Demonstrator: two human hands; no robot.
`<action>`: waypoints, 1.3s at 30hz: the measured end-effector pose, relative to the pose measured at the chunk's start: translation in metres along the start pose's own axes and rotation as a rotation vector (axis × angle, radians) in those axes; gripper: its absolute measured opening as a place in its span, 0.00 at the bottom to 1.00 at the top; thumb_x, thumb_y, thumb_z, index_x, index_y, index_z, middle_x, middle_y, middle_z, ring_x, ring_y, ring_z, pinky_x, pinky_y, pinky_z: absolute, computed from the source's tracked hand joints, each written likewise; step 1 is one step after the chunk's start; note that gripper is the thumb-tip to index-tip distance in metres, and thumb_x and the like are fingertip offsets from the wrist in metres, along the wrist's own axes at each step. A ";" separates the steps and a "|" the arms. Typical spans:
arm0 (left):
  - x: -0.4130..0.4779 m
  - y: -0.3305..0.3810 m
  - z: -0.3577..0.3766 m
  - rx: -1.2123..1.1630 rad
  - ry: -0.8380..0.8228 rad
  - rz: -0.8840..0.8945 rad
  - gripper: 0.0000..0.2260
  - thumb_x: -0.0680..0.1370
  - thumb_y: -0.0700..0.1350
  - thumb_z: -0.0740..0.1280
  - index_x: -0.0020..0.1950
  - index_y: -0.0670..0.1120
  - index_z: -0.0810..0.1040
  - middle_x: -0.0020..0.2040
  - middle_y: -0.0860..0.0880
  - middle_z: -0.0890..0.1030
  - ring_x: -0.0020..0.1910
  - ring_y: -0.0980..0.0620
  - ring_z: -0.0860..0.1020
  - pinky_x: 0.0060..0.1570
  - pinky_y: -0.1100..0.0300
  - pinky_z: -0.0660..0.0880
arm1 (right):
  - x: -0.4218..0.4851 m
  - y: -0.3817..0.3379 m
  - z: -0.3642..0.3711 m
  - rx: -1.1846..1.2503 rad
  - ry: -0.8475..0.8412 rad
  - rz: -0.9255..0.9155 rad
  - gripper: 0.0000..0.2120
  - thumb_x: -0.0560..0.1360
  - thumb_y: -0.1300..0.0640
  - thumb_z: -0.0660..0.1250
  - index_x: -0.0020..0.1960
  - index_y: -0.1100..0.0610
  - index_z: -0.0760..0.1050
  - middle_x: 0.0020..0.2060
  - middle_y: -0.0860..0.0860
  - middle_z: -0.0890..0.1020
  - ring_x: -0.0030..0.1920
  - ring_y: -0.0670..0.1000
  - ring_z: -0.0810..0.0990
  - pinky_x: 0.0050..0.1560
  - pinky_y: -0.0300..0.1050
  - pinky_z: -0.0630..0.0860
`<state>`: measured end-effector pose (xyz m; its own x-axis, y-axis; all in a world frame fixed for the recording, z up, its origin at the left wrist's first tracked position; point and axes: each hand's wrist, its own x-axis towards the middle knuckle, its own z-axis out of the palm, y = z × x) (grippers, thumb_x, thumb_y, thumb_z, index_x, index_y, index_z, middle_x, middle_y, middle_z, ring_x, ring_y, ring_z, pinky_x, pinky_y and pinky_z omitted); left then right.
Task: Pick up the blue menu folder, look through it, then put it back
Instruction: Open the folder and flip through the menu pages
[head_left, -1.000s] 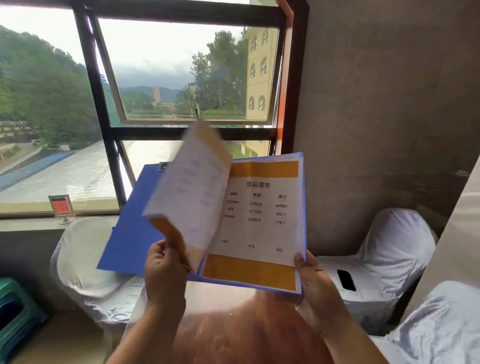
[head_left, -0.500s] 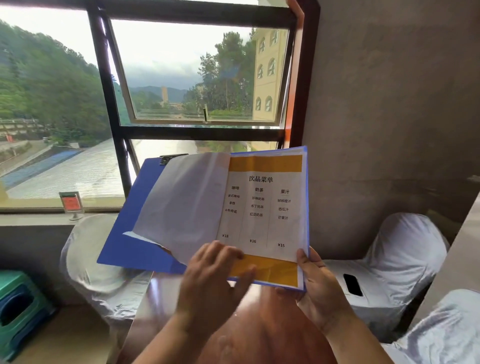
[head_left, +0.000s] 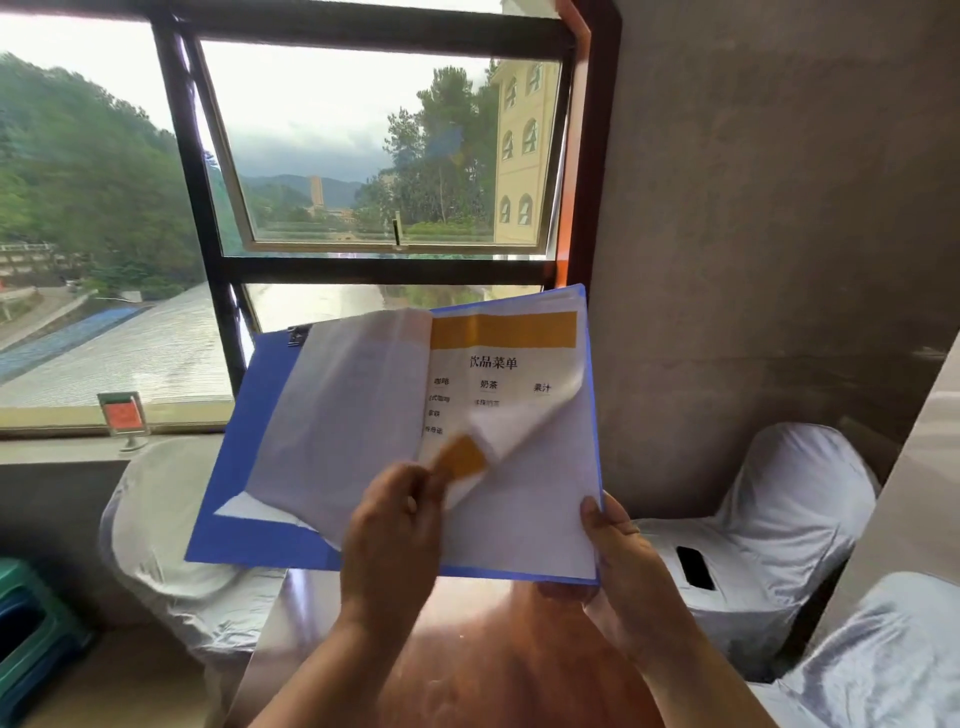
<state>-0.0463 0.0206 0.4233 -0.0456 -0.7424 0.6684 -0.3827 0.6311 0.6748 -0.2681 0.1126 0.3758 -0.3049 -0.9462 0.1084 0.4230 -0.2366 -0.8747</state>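
The blue menu folder (head_left: 244, 467) is held open in the air above the wooden bench (head_left: 498, 649), in front of the window. The right hand (head_left: 618, 561) clamps its lower right corner; the left hand (head_left: 395, 540) pinches the curling bottom corner of a menu page (head_left: 519, 431). A sharp pull could crease or tear that thin sheet, and the one-cornered hold may let the folder sag or slip. The heading reads 饮品菜单, above columns 咖啡, 奶茶 and 果汁; smaller lines are blurred.
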 end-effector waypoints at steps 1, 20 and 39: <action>0.003 -0.004 -0.004 -0.161 0.074 -0.181 0.12 0.80 0.55 0.66 0.42 0.49 0.76 0.32 0.52 0.78 0.33 0.51 0.73 0.34 0.61 0.68 | 0.001 0.000 -0.005 -0.003 0.025 -0.009 0.27 0.73 0.39 0.81 0.67 0.50 0.83 0.56 0.58 0.88 0.49 0.63 0.90 0.35 0.57 0.87; -0.007 0.000 -0.016 0.242 0.029 0.370 0.07 0.76 0.51 0.73 0.48 0.50 0.79 0.44 0.51 0.78 0.45 0.46 0.76 0.48 0.53 0.73 | 0.010 -0.003 0.008 0.026 0.049 -0.033 0.30 0.72 0.38 0.80 0.68 0.51 0.83 0.65 0.62 0.85 0.58 0.68 0.87 0.44 0.64 0.88; 0.018 -0.013 -0.011 -0.721 0.143 -0.612 0.15 0.82 0.60 0.64 0.46 0.51 0.81 0.42 0.50 0.86 0.43 0.47 0.83 0.48 0.47 0.79 | 0.013 -0.014 -0.011 0.019 0.029 -0.080 0.31 0.71 0.38 0.82 0.69 0.52 0.82 0.60 0.62 0.88 0.54 0.65 0.89 0.42 0.61 0.89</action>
<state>-0.0317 0.0020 0.4304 0.1048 -0.9852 0.1358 0.3600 0.1648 0.9183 -0.2874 0.1059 0.3846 -0.3631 -0.9172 0.1640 0.4120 -0.3160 -0.8546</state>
